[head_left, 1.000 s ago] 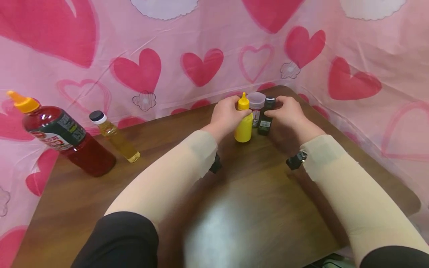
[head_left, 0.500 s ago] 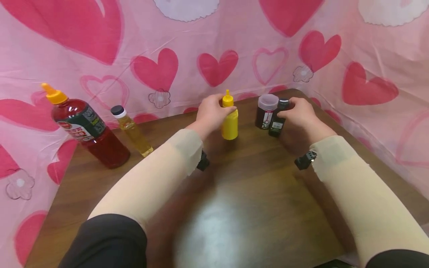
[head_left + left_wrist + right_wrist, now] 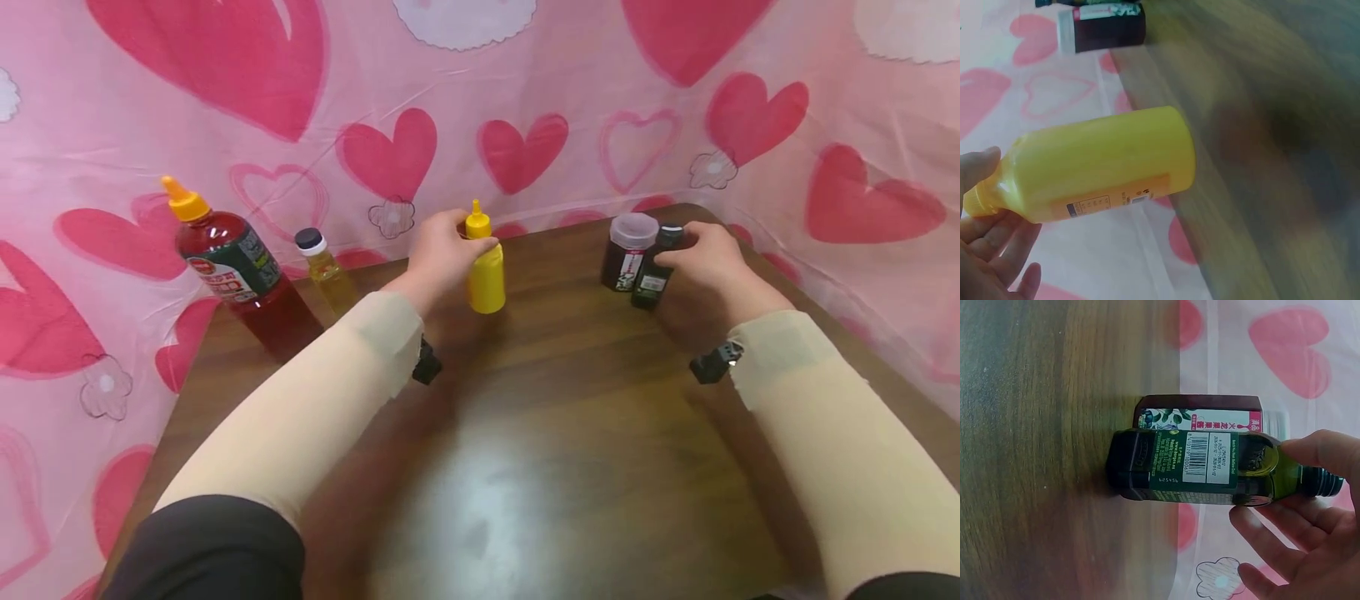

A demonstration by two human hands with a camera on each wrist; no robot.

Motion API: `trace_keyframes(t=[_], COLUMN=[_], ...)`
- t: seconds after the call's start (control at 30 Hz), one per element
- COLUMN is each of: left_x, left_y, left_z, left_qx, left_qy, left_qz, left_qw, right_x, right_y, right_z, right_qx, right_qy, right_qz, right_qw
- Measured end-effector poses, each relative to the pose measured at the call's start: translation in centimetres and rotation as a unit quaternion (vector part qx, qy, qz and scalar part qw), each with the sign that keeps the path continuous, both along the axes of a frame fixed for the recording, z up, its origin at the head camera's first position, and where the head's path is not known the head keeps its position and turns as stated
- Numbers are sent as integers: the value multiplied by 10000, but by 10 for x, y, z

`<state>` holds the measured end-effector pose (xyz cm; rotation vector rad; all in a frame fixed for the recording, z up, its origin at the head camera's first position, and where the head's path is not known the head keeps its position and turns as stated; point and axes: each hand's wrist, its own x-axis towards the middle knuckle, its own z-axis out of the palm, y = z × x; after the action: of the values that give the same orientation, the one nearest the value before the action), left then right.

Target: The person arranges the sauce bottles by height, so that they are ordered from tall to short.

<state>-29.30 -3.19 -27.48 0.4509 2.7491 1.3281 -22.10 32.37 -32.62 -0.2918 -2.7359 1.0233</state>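
My left hand (image 3: pixel 442 254) pinches a yellow squeeze bottle (image 3: pixel 487 279) at its neck, thumb on one side and fingers on the other. The bottle is upright, its pointed nozzle on top, and in the left wrist view its printed label (image 3: pixel 1110 199) shows. Over on the right, my right hand (image 3: pixel 708 258) holds a small dark green glass bottle (image 3: pixel 1191 464) by its shoulder and neck; a barcode label faces the right wrist camera. Right beside that bottle stands a dark jar (image 3: pixel 622 262) with a translucent lid, partly covered by it in the right wrist view.
A large red sauce bottle (image 3: pixel 258 287) with an orange nozzle stands at the left of the wooden table (image 3: pixel 540 417). Next to it is a slim bottle of golden liquid (image 3: pixel 330 279), its base behind my left forearm. Heart-printed cloth (image 3: pixel 450 83) hangs behind the table.
My left hand has carried the yellow squeeze bottle leftward, away from the jar. My right hand keeps its hold on the green bottle beside the jar. The head view has turned left.
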Motion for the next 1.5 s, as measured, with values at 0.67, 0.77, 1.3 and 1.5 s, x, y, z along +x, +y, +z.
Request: trace_keyframes(t=[0.67, 0.77, 1.3, 1.5], left_x=[-10, -9, -8, -9], left_y=[-38, -41, -48, -50], left_z=[22, 26, 34, 27], left_qx=[-566, -571, -264, -271], left_qy=[335, 315, 127, 25], left_qz=[549, 585, 788, 747], left_qw=[9963, 9962, 9965, 9968], right_x=[2, 3, 9, 11], right_y=[30, 34, 47, 46], right_z=[-1, 0, 2, 3], right_qx=[240, 259, 389, 346], right_qy=[19, -3, -29, -79], right_qz=[-84, -86, -89, -109], right_qw=[9997, 9996, 9992, 9993])
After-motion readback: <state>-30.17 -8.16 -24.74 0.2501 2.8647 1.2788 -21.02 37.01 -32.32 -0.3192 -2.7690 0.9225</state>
